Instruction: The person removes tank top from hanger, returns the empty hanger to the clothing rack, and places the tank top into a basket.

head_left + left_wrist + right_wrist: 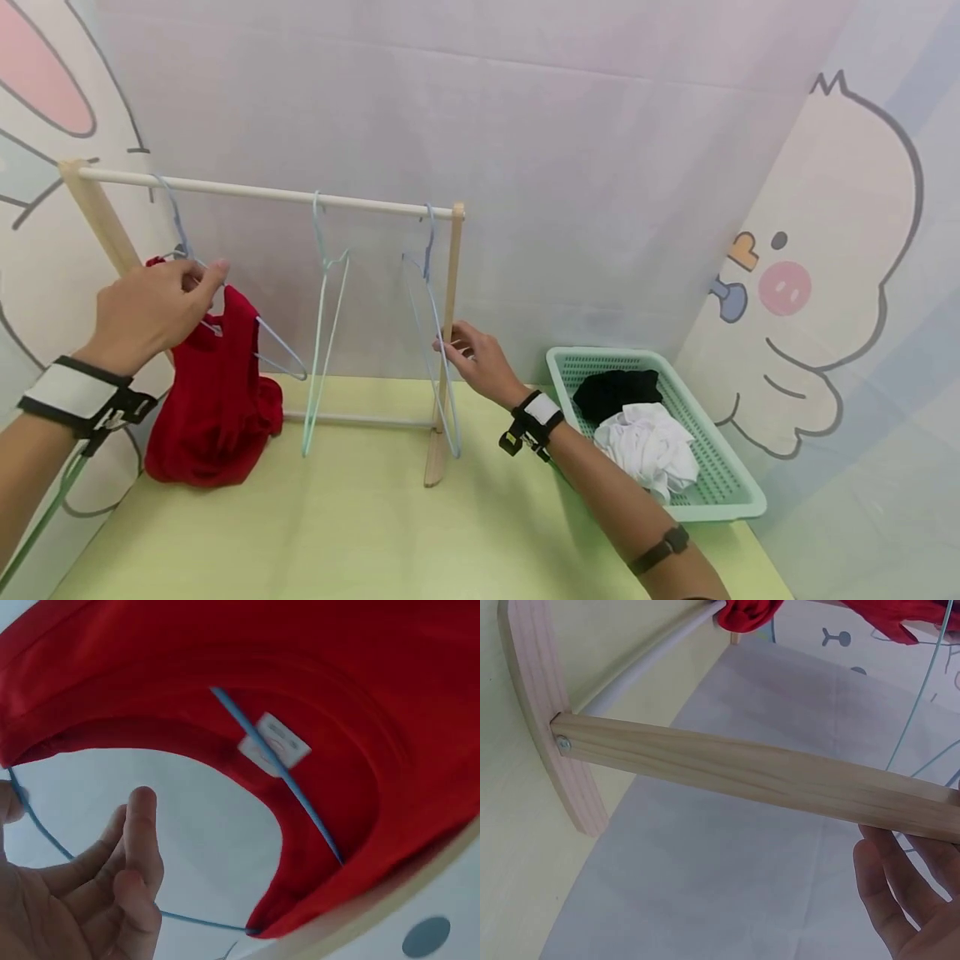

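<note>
At the left end of the clothes rack, my left hand [153,308] holds a blue wire hanger [296,795] near its neck, the wire passing between thumb and fingers. A red sleeveless garment [217,400] hangs from that hanger, one hanger arm poking out past its shoulder. Its lower part bunches on the table, and a white label [274,744] shows inside the neckline. My right hand [483,362] grips the rack's right wooden post [765,771] with its fingers about the edge. Beside those fingers hangs a bare blue hanger [437,333].
A pale green bare hanger [322,333] hangs mid-way along the white rail [255,190]. To the right stands a green plastic basket [738,475] holding black cloth [617,393] and white cloth [648,446]. A fabric backdrop with cartoon figures rises behind the yellow-green table [337,533].
</note>
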A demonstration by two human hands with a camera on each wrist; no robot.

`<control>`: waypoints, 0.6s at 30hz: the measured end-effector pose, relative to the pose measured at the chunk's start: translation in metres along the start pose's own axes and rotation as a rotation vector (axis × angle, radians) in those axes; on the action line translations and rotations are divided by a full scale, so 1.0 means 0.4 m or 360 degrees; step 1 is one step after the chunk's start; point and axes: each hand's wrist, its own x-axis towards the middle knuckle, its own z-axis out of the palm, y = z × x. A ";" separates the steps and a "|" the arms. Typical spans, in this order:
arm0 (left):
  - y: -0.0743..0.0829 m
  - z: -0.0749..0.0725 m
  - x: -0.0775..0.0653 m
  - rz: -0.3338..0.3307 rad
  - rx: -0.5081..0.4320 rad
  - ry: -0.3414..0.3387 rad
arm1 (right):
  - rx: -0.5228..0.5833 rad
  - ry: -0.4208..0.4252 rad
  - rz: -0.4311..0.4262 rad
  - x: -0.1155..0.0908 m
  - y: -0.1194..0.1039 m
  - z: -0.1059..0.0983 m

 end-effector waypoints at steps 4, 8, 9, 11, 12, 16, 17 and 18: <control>0.006 -0.011 0.003 -0.0011 -0.0032 -0.0017 | 0.0013 0.0002 -0.0026 0.001 -0.001 0.003; 0.013 -0.019 0.000 -0.0005 -0.0094 -0.0035 | 0.0013 0.0012 -0.0007 0.000 -0.001 0.005; 0.016 -0.020 -0.003 -0.0005 -0.0135 -0.0033 | 0.0013 0.0013 0.0003 -0.001 -0.001 0.005; 0.022 -0.022 -0.010 -0.0015 -0.0233 -0.0035 | 0.0011 0.0015 0.0018 -0.002 -0.002 0.004; 0.024 -0.023 -0.013 -0.0025 -0.0288 -0.0044 | 0.0007 0.0017 0.0017 -0.002 -0.003 0.005; 0.033 -0.032 -0.026 -0.0112 -0.0497 -0.0096 | -0.0001 0.0023 0.0007 -0.002 -0.005 0.004; 0.035 -0.034 -0.028 -0.0146 -0.0560 -0.0120 | -0.0001 0.0026 0.0001 -0.001 -0.004 0.005; 0.036 -0.036 -0.029 -0.0174 -0.0631 -0.0140 | 0.0001 0.0028 -0.0003 -0.001 -0.003 0.005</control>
